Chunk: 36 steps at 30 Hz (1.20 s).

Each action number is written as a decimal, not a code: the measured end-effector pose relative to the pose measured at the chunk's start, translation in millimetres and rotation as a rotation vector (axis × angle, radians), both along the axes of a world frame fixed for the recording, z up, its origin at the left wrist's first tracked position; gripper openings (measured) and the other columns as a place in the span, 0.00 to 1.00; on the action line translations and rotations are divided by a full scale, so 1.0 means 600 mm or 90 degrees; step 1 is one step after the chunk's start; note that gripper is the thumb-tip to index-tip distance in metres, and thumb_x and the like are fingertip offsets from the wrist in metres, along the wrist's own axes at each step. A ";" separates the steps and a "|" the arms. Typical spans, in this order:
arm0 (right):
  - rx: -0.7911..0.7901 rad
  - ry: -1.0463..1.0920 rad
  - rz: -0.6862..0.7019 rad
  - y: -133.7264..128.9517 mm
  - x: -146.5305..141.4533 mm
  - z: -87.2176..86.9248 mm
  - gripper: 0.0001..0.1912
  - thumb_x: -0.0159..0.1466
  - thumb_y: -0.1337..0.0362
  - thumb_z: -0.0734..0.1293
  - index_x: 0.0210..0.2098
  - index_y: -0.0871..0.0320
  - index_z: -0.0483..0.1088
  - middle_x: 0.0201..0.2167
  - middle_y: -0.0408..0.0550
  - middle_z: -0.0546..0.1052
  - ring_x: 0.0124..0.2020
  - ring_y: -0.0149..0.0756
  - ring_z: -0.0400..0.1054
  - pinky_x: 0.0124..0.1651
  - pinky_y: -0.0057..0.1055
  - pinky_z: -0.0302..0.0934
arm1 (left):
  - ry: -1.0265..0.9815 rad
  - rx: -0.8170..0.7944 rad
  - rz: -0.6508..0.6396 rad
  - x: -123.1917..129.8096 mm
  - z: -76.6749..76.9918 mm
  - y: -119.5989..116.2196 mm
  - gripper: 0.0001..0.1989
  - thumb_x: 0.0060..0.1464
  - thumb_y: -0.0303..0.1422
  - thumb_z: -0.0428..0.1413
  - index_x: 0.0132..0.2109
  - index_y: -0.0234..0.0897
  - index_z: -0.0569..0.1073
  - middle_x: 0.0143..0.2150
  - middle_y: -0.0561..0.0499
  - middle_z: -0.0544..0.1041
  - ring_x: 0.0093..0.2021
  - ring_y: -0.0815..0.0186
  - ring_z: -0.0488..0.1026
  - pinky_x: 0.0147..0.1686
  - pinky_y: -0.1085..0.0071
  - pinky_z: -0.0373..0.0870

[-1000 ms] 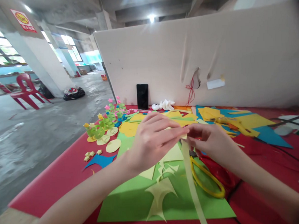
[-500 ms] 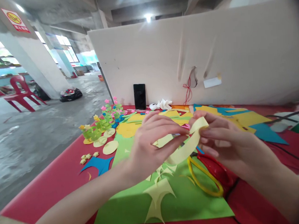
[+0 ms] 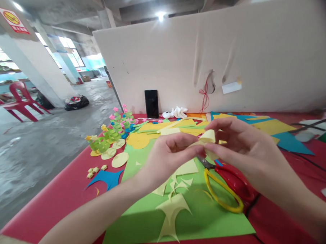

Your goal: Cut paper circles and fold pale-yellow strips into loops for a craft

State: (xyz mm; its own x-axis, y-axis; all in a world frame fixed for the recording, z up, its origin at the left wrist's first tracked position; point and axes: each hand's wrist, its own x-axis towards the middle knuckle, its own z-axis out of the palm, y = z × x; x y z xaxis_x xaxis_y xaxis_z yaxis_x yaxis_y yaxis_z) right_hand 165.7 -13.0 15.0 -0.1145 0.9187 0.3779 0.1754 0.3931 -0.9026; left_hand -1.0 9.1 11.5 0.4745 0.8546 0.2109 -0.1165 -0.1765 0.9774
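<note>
A pale yellow paper strip [image 3: 207, 136], bent into a loop, is held between both hands above the green sheet [image 3: 210, 224]. My left hand [image 3: 171, 155] pinches its left side between thumb and fingers. My right hand [image 3: 239, 147] grips the loop from the right, thumb in front and fingers behind. Part of the strip is hidden by the fingers. Below the right hand lie scissors [image 3: 222, 191] with red and yellow handles, blades pointing up-left. Pale yellow offcuts [image 3: 172, 211] rest on the green sheet.
Pale paper circles [image 3: 120, 160], small folded stars [image 3: 93, 171] and a blue offcut [image 3: 107, 178] lie on the left. Behind them stand paper flowers [image 3: 112, 129]. A black phone [image 3: 151, 104] leans on the white panel [image 3: 166, 64]. Blue and yellow sheets [image 3: 273, 126] lie at the right.
The strip's long hanging part has been drawn up between the hands, and its loop is rounder and slightly further left. My left fingers have curled in; the right hand has shifted left.
</note>
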 end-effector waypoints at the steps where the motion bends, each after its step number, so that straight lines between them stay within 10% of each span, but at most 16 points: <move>1: 0.007 -0.023 -0.007 -0.001 -0.001 0.002 0.10 0.56 0.60 0.69 0.38 0.46 0.67 0.33 0.38 0.69 0.31 0.30 0.66 0.26 0.22 0.63 | -0.029 -0.020 -0.010 0.001 0.000 0.001 0.05 0.52 0.32 0.58 0.33 0.33 0.75 0.29 0.53 0.77 0.30 0.72 0.74 0.32 0.78 0.72; 17: 0.030 -0.236 0.022 -0.023 -0.022 0.008 0.04 0.60 0.64 0.62 0.30 0.54 0.68 0.28 0.43 0.74 0.30 0.35 0.68 0.22 0.27 0.59 | -0.049 -0.003 0.024 -0.004 0.001 0.003 0.09 0.47 0.30 0.60 0.25 0.33 0.69 0.20 0.59 0.67 0.21 0.79 0.64 0.22 0.85 0.63; 27: -0.123 0.011 0.167 -0.026 -0.011 0.012 0.11 0.65 0.63 0.57 0.29 0.52 0.68 0.24 0.40 0.68 0.26 0.30 0.62 0.26 0.26 0.59 | -0.041 0.036 0.065 -0.006 0.000 0.005 0.13 0.49 0.37 0.59 0.24 0.34 0.70 0.19 0.58 0.67 0.20 0.78 0.62 0.20 0.82 0.59; 36: -0.075 0.007 0.112 -0.014 -0.030 -0.015 0.07 0.55 0.64 0.69 0.30 0.51 0.64 0.24 0.38 0.67 0.25 0.31 0.63 0.25 0.27 0.60 | 0.136 0.205 0.139 -0.002 -0.003 -0.010 0.15 0.51 0.35 0.55 0.21 0.35 0.64 0.19 0.56 0.62 0.22 0.73 0.58 0.21 0.77 0.56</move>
